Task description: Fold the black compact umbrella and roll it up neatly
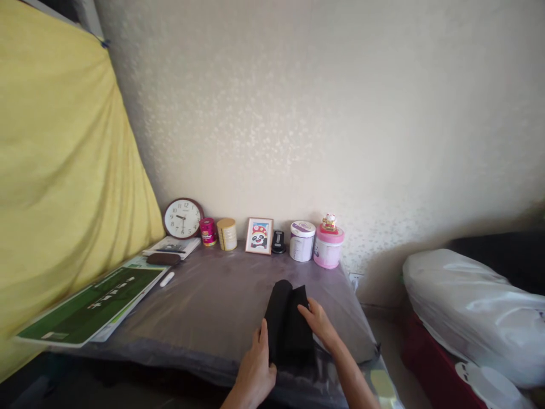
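Head view: folded black bundle [279, 318] held two-handed

The left hand [256, 366] grips its left side, the right hand [317, 321] its right edge, at the near part of a grey-purple, plastic-covered table [213, 289]. A round brown-rimmed clock [183, 218] stands before a pale patterned wall [298, 113]; yellow cloth [55, 159] hangs left, a whitish plastic bag [472, 307] sits right.

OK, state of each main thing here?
Black sheet: partly rolled
Left hand: holding rolled side
Right hand: holding loose edge
Clock: upright, near half past nine
Picture frame: standing
White tub: upright, lidded
Pink tub: lidded, figurine on top
Yellow can: upright, lidded
Pink tin: upright
Green poster: lying flat
Plastic bag: bulging
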Tool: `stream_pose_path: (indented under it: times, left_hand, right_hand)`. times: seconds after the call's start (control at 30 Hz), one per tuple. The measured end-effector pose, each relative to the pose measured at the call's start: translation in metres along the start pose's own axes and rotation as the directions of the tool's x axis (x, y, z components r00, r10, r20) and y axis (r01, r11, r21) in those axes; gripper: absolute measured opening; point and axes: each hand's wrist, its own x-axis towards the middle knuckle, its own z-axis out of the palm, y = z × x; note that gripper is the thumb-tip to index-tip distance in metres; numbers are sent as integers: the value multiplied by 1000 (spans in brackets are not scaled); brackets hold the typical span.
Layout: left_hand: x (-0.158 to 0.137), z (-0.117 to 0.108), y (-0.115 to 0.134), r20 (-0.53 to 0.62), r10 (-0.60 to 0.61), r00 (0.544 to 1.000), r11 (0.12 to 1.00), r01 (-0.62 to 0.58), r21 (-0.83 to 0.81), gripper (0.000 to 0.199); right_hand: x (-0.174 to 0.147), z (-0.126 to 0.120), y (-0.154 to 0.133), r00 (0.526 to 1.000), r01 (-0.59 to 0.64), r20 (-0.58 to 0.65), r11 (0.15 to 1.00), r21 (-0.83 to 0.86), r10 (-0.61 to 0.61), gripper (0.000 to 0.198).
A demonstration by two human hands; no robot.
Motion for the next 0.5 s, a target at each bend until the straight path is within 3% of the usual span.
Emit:
stream_pose_path:
  times: [0.1, 0.23, 0.5]
  left_hand:
    - [2, 0, 1, 30, -27, 999, 999, 26, 20, 88]
    - [4, 0, 0, 33, -30, 999, 1000, 30, 9, 89]
    - [4, 2, -5, 32, -2, 999, 998, -1, 70, 82]
  right_hand:
    - [9, 16, -19, 1000, -3, 7, 999, 50, 2, 28]
    - [18, 44, -42, 1000, -2, -10, 999, -46, 2, 24]
    - [23, 72, -45, 994, -59, 80, 972, -228, 79, 30]
